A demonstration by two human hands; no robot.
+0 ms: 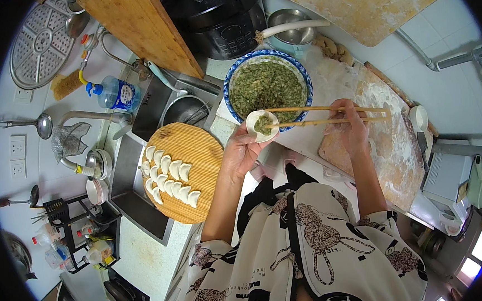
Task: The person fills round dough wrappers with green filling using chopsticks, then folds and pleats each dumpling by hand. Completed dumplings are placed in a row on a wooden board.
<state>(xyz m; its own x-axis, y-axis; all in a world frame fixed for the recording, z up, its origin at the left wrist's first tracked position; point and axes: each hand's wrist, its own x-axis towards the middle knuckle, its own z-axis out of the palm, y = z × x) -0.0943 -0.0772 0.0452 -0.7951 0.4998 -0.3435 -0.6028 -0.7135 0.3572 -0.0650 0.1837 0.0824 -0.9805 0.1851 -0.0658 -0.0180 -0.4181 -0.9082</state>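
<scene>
My left hand (242, 150) holds a round dough wrapper (255, 135) with a lump of green filling (262, 124) on it, over the near rim of a blue-and-white bowl (228, 103). The bowl holds chopped green filling (267, 81). In my right hand (351, 126) is a pair of wooden chopsticks (306, 123); the tip of one touches the filling on the wrapper. Several folded dumplings (175, 169) lie in rows on a round slatted wooden board (207, 153) to the left.
The round board rests over a steel sink (127, 171). A floured wooden board (392, 156) with a rolling pin (378, 73) lies at the right. Behind the bowl stand a black electric cooker (233, 33) and a metal bowl (295, 33) with a leek (295, 27) across it.
</scene>
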